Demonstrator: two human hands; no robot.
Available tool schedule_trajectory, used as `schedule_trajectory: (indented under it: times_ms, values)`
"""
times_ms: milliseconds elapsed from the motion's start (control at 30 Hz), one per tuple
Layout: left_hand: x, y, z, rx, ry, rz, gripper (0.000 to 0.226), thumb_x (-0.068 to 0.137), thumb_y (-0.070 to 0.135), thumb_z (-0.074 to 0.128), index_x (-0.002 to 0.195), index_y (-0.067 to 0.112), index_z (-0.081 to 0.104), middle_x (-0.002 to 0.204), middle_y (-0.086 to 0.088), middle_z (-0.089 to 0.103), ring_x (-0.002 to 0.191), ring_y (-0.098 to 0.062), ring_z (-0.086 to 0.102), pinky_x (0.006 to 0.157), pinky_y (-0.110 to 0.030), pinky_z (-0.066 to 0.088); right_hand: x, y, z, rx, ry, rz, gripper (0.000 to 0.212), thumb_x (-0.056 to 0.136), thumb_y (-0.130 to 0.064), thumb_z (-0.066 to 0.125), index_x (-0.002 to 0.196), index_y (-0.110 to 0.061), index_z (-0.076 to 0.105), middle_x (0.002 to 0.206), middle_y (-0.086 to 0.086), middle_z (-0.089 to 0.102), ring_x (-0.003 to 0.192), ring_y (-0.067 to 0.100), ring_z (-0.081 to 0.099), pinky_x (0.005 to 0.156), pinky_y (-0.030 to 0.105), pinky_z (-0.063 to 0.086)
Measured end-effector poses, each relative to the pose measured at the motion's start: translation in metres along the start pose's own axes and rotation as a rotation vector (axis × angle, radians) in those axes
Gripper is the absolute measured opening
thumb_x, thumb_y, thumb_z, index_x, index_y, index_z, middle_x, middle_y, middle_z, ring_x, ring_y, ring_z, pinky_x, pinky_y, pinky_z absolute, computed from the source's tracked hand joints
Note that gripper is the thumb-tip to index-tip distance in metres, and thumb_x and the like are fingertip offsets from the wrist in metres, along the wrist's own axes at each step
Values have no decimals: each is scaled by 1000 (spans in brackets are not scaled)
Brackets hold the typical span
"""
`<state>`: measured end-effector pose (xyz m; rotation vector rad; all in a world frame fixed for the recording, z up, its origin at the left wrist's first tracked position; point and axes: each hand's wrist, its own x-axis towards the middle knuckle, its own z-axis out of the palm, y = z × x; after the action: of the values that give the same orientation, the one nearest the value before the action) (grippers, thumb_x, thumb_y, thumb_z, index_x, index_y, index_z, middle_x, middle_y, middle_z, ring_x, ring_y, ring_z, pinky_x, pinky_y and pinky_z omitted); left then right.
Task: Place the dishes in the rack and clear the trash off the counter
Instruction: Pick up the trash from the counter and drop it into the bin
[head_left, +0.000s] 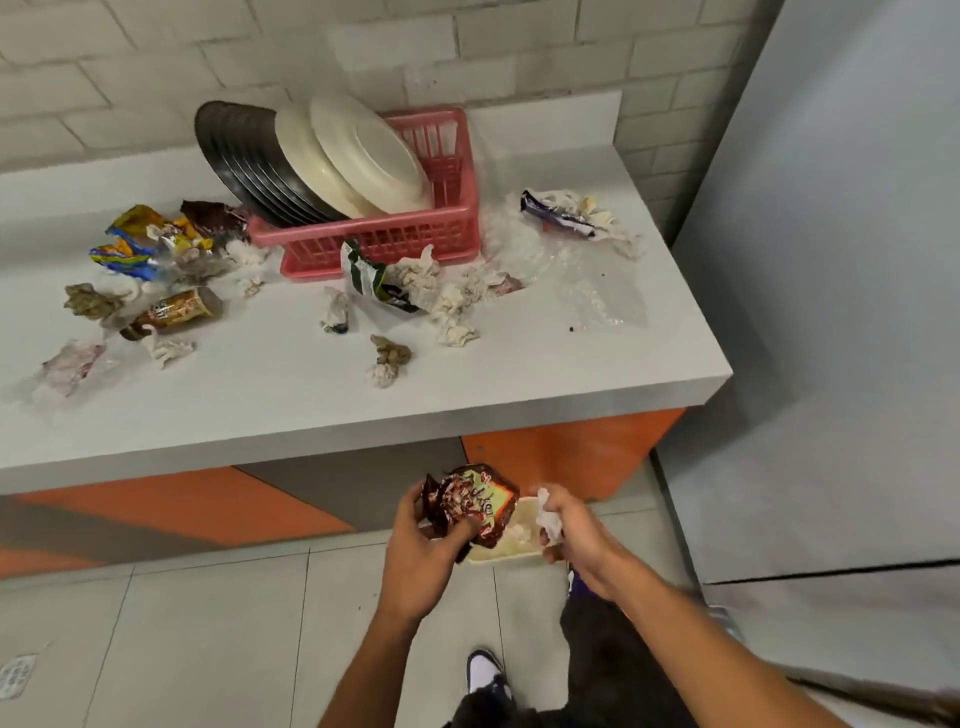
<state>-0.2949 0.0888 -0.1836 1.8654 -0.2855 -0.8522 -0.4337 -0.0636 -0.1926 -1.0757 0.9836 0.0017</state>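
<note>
Nearest me, my left hand (421, 551) is curled round a crumpled brown snack wrapper (475, 501) and my right hand (576, 535) clutches a wad of white tissue (548, 517), with a cream container (511, 545) low between them. Beyond both hands the grey counter (571, 364) carries scattered tissues and wrappers, the closest a tissue ball (384, 364) ahead of my left hand. Farthest out, slightly left, the pink dish rack (395, 234) holds dark plates (249, 156) and white plates (363, 150) leaning on edge.
</note>
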Motion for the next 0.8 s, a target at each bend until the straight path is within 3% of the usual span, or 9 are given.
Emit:
schedule_trajectory:
  times_ms: [67,233,333,467,567,667,800]
  values:
    - [-6,-21,-5,38,4,-72,83,76,30,88,144,26,41,119,9,60,110,-20,65,88,-41,61,-2,22,2,-87,86,38,32,100,-17,35,120,-21,60,111,11,63,84,21,54,61,28,45]
    - [3,-62,-3,159,33,-165,84,72,32,90,138,22,39,126,-2,61,112,-26,64,96,-48,57,13,54,-7,-254,140,13,41,99,-3,45,132,-23,59,125,7,60,95,20,63,70,26,57]
    - [22,-83,6,288,48,-194,76,72,33,90,131,18,45,124,-3,66,103,-22,65,92,-39,54,33,73,-17,-330,169,52,39,93,1,57,126,-20,54,127,13,62,93,23,67,77,32,62]
    - [52,-117,21,354,58,-200,66,69,35,88,118,27,45,118,2,66,92,-15,61,78,-33,49,75,101,-29,-475,223,85,35,86,-3,72,113,-17,55,120,12,66,100,30,70,90,48,60]
    - [79,-156,41,416,50,-174,65,72,41,85,122,25,46,119,5,63,93,-14,59,75,-29,45,119,125,-37,-564,208,54,32,81,-2,77,107,-16,64,117,9,69,101,30,68,91,46,57]
    - [113,-198,63,487,54,-181,67,76,46,80,128,23,46,122,4,62,104,-22,62,78,-32,46,167,156,-45,-603,264,38,38,78,-2,81,114,-10,71,115,13,68,98,31,68,85,37,58]
    - [166,-259,91,533,62,-244,69,78,48,78,131,17,44,127,-3,61,113,-29,62,89,-41,52,231,208,-53,-735,214,47,39,81,-17,84,118,-18,71,121,9,71,104,28,68,79,27,49]
